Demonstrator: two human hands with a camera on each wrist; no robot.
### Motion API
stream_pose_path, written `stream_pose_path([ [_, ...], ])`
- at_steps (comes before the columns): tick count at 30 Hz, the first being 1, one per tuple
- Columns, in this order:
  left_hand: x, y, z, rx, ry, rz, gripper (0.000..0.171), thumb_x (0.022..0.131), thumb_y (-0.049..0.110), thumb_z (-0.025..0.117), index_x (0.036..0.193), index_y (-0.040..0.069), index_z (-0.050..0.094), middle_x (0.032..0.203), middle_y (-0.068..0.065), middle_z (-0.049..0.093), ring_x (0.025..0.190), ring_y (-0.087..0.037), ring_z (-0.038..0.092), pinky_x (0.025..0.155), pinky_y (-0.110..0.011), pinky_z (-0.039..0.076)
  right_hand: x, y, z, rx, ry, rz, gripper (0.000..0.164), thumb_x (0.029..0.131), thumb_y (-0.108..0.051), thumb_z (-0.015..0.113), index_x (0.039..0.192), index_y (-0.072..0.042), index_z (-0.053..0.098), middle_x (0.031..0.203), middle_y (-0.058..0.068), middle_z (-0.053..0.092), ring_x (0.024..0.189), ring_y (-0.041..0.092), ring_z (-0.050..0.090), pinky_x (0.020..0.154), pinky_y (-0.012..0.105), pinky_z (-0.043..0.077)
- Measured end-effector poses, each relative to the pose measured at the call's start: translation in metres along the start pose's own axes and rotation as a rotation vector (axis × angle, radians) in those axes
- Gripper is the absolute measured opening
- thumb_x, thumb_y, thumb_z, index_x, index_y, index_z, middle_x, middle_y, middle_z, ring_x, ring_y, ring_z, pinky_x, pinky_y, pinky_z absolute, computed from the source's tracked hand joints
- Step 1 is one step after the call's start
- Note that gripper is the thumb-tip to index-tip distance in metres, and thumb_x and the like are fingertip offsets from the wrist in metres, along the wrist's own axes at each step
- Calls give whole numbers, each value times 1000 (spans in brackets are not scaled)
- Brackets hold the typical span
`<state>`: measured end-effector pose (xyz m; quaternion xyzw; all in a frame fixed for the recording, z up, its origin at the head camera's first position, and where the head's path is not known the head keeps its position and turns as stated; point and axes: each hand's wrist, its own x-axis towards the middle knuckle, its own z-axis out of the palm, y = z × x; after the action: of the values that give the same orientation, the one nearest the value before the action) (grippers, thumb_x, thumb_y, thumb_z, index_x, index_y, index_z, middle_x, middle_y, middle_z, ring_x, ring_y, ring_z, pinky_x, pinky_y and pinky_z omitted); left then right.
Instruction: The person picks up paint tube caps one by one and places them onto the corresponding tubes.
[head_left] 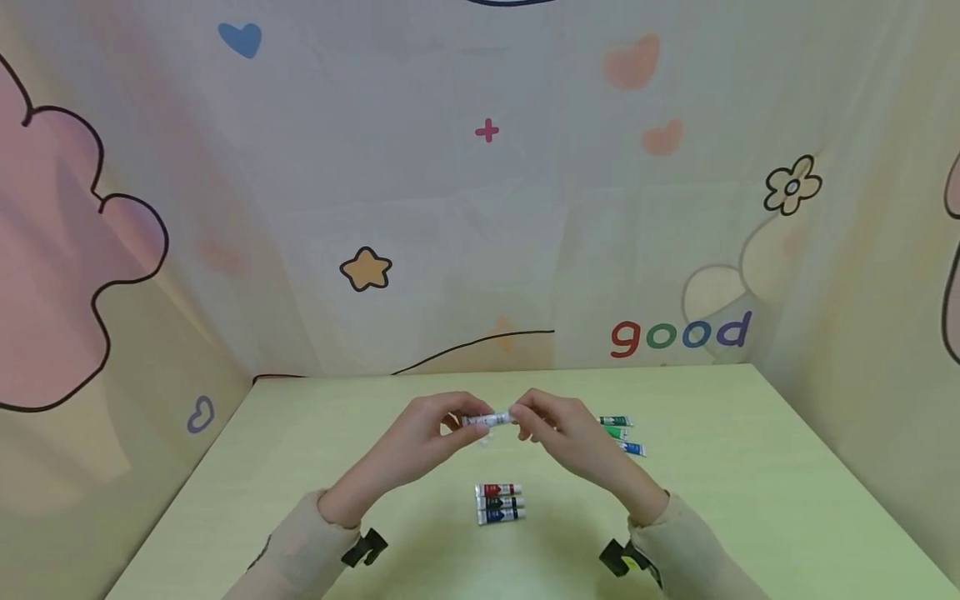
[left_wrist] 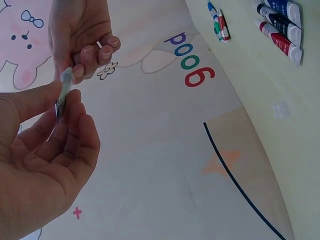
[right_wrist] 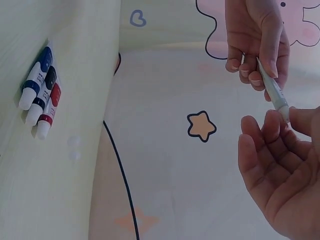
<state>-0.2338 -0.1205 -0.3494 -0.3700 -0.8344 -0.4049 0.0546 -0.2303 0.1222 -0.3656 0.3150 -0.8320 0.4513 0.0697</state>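
Guessing a twist step, lower mid-frame: left hand [head_left: 435, 427] pinches white tube [head_left: 489, 420], right hand [head_left: 558, 422] its tip [right_wrist: 283, 111], likely needs turning next.

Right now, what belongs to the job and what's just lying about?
Likely job:
white paint tube
left hand, pinching its body
right hand, at its tip

Likely lying about:
row of three capped paint tubes
paint tube group at right
pale spots, unidentifiable

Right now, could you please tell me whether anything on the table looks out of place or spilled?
The tubes beyond the right hand lie askew, unlike the neat row of three in the foreground. Small pale marks on the table also stand out; I cannot tell whether they are spills.
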Motion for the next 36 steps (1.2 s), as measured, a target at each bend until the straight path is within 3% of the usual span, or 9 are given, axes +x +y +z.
stream_pose_path([
  [4,4,-6,3,0,0,-24,16,97,22,69,111,14,73,94,10,69,83,-10,62,78,-33,54,2,5,0,3,4,25,17,106,-23,54,98,-11,64,79,-1,62,77,19,61,73,34,55],
  [11,4,-22,10,-36,-41,-148,20,98,29,68,110,13,72,88,8,67,80,-13,62,74,-32,53,2,16,6,19,-19,96,20,106,-27,54,98,-11,63,79,1,62,79,22,61,71,32,52],
  [19,7,-40,16,-30,-34,-163,18,98,23,68,110,11,72,86,6,65,77,-14,61,69,-29,53,4,30,8,5,-16,155,22,105,-28,55,98,-9,64,78,1,63,75,16,62,72,37,56],
  [25,7,-53,24,-55,-65,-217,16,98,18,67,110,8,72,88,4,65,81,-15,60,71,-30,52,4,41,12,1,-72,246,23,105,-32,56,100,-12,66,80,1,64,75,17,59,64,30,49],
  [36,6,-78,41,-81,-108,-292,11,97,12,68,106,8,71,88,2,64,81,-16,56,66,-30,48,6,64,20,40,-184,273,26,105,-27,55,96,-5,65,78,5,63,73,22,61,73,43,57],
])
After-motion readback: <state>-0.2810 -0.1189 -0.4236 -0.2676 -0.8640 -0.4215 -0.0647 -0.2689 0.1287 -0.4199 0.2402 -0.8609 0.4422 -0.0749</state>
